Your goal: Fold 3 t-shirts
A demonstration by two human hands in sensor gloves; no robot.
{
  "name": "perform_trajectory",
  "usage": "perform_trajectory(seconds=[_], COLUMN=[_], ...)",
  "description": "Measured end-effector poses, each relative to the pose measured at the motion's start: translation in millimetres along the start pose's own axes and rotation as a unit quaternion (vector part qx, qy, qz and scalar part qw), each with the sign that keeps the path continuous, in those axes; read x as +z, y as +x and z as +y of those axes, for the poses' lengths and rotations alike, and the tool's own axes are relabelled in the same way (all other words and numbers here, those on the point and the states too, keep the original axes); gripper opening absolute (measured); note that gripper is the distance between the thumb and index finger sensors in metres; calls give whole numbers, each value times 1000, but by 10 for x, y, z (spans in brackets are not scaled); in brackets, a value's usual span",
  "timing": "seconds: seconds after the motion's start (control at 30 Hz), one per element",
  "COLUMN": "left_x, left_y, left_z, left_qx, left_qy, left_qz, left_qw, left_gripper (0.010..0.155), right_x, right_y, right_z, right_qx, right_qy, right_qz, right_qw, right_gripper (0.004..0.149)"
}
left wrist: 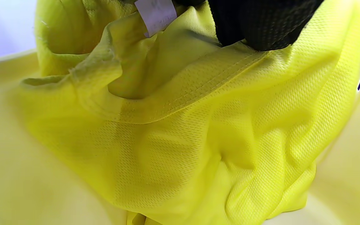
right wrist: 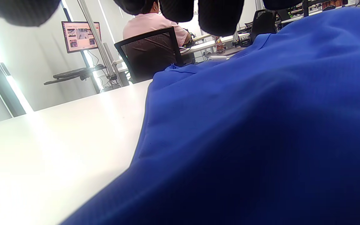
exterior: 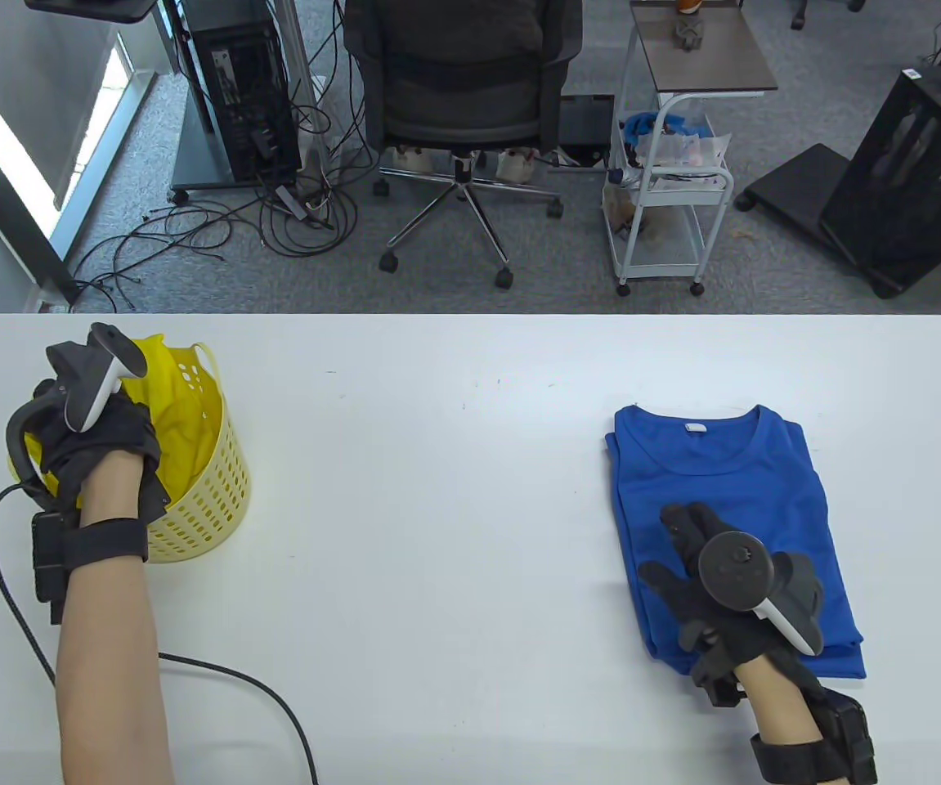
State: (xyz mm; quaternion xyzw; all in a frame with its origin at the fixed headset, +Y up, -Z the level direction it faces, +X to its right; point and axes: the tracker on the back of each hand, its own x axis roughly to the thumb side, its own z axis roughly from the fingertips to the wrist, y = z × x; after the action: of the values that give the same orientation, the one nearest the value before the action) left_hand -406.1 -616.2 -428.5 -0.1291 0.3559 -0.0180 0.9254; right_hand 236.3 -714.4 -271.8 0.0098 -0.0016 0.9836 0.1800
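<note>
Two shirts show: your right hand [exterior: 711, 576] lies flat, fingers spread, on the folded blue shirt [exterior: 723, 499] at the white bench's [exterior: 437, 458] right; your left hand [exterior: 90, 433] grips the yellow shirt [left wrist: 198, 131] in the basket [exterior: 208, 491], lower left; beyond the bench stands an office chair [exterior: 458, 90].

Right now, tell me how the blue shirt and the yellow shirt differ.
The blue shirt lies folded flat on the white table, collar away from the person; the yellow shirt sits crumpled in the yellow basket. The right hand rests on the blue shirt with fingers spread; the left hand reaches into the basket, its fingers on the yellow cloth, though no clear grip shows. Both have a white neck label.
</note>
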Motion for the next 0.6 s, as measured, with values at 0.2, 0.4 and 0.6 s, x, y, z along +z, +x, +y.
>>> perform_trajectory(seconds=[0.2,0.4,0.6], left_x=[51,176,281], left_y=[8,0,-17], left_z=[48,140,191], left_qx=[13,38,57], left_qy=[32,97,143], left_qz=[-19,-47,-68], left_qw=[999,994,986], left_gripper=[42,41,41], right_x=[0,0,2], right_y=[-7,-6,-7], right_z=[-5,-6,-2], right_qx=[-1,0,0], right_qy=[2,2,4], right_qz=[3,3,0], right_qw=[1000,1000,1000], right_gripper=[74,73,73])
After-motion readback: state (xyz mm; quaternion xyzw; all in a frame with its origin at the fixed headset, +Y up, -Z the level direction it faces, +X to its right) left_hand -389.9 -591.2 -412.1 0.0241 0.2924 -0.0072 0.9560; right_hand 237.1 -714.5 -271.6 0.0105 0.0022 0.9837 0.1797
